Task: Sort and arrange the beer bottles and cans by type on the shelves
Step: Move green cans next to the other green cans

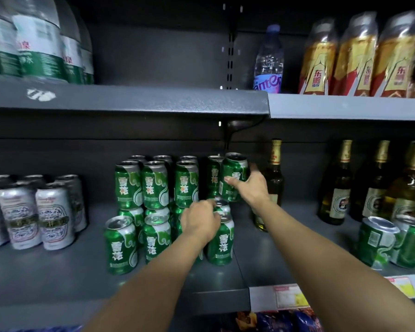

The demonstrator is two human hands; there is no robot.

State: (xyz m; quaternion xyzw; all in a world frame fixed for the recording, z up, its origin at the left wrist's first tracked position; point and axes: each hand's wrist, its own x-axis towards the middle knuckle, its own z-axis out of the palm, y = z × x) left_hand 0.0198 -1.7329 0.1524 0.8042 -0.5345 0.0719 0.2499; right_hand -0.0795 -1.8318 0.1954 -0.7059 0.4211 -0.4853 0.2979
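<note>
Several green beer cans [155,185] stand stacked in two layers on the dark lower shelf [58,271]. My right hand [252,186] grips one green can [234,172], tilted, at the right end of the upper layer. My left hand [199,221] holds a green can [222,207] that sits on a front-row can [221,243]. Silver cans [37,212] stand in a group at the left. Brown beer bottles [337,185] with gold foil line the right section, and two more green cans [376,243] stand in front of them.
The shelf above holds large water bottles [34,39] at left, a small clear bottle [268,61] and gold-labelled bottles [355,56] at right. A bracket [233,130] hangs under that shelf. One beer bottle [274,173] stands just behind my right hand. Snack bags [273,322] lie below.
</note>
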